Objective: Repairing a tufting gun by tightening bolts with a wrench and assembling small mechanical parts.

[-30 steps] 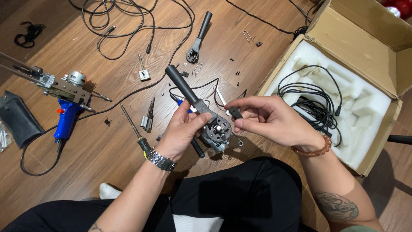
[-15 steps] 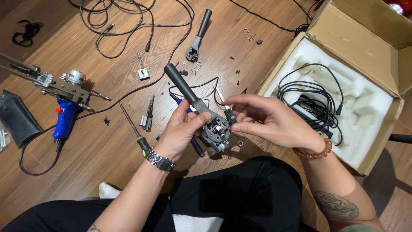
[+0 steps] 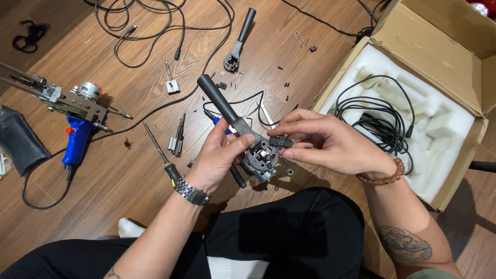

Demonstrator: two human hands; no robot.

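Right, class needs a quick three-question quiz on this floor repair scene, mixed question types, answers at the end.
1. True or false: the left hand grips the black-handled mechanism.
2. What does the right hand pinch? A) small black part B) a coin C) a brush
3. What lies in the white foam of the cardboard box?

Key: 1 true. 2 A. 3 A coiled black cable.
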